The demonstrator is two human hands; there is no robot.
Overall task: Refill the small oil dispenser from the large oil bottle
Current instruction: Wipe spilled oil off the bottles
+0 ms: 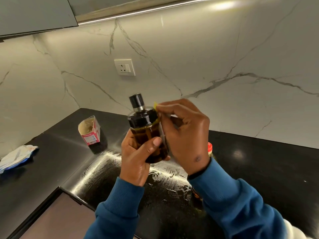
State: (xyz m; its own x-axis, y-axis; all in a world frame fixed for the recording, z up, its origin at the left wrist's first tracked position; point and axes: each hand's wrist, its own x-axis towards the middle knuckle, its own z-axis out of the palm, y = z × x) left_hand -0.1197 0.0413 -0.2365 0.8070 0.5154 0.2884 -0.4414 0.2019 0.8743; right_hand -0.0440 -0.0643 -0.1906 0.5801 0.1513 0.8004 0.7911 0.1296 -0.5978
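I hold the small oil dispenser (144,125) up in front of me, a glass bottle of dark oil with a black cap and spout. My left hand (138,157) grips its body from below and behind. My right hand (184,135) is at the dispenser's right side, fingers pinching a small yellow strip (155,106) that lies along the edge of the black collar. The large oil bottle (209,149) stands behind my right wrist; only its red cap and a bit of its neck show.
The black countertop (259,161) has wet smears in front of me. An opened red carton (89,131) stands at the left, a crumpled white and blue wrapper (16,157) lies further left. A wall socket (124,67) sits on the marble backsplash.
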